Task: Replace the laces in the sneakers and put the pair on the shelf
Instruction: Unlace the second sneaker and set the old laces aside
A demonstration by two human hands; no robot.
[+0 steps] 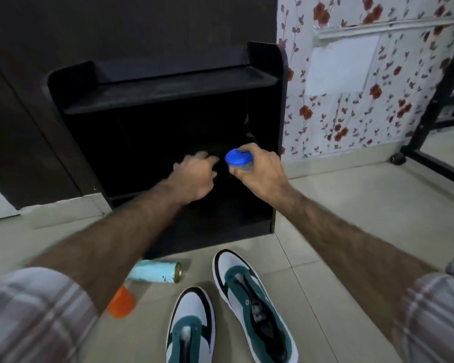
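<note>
Nearest, at the bottom edge: plaid sleeves on both forearms, reaching forward. Between them, on the pale tiled floor, two sneakers side by side, toes pointing away toward the shelf. Left sneaker white at the toe, teal and black behind, partly cut off by the frame. Right sneaker the same colours, slightly further forward, tongue area dark, no laces discernible. No brand mark or lettering readable on either shoe.

Just left of the sneakers, a light blue spray can lying on its side, gold rim facing right, any label text too blurred to read. Near it, an orange cap partly hidden by the left forearm.

Further on, a black shelf unit standing against a dark wall, open front, interior too dark to make out. Left hand inside the opening, fingers extended forward and loosely spread, holding nothing visible. Right hand beside it, fingers and thumb curled around a small clear jar with a blue lid, no writing legible.

Beyond, right: floral wallpaper with red blossoms, plus a black metal frame.
</note>
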